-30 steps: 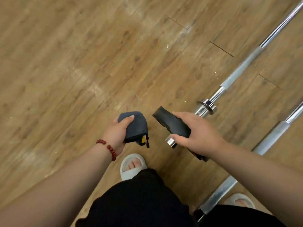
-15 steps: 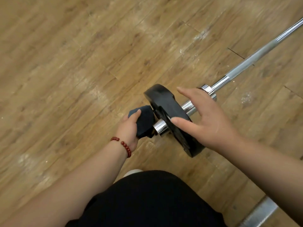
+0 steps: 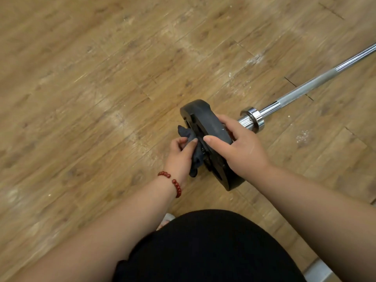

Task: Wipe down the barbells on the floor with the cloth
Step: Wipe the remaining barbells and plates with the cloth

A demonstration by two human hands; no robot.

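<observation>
A chrome barbell (image 3: 305,89) lies on the wood floor, running from the upper right down to a black weight plate (image 3: 205,123) on its near sleeve. My right hand (image 3: 238,147) grips the plate's rim from above, thumb on its outer face. My left hand (image 3: 180,153) holds a dark blue cloth (image 3: 193,147) and presses it against the plate's outer face, where it hides the sleeve's end.
The barbell's collar (image 3: 253,119) sits just beyond the plate. A second bar's end (image 3: 321,271) shows at the bottom right corner. My knee in black trousers (image 3: 203,247) fills the lower middle, with a sandalled toe (image 3: 165,220) beside it. Bare wood floor (image 3: 81,98) spreads to the left.
My right hand has closed round the plate's rim. My left hand has moved the cloth from the sleeve's tip onto the plate's outer face. The view has shifted closer.
</observation>
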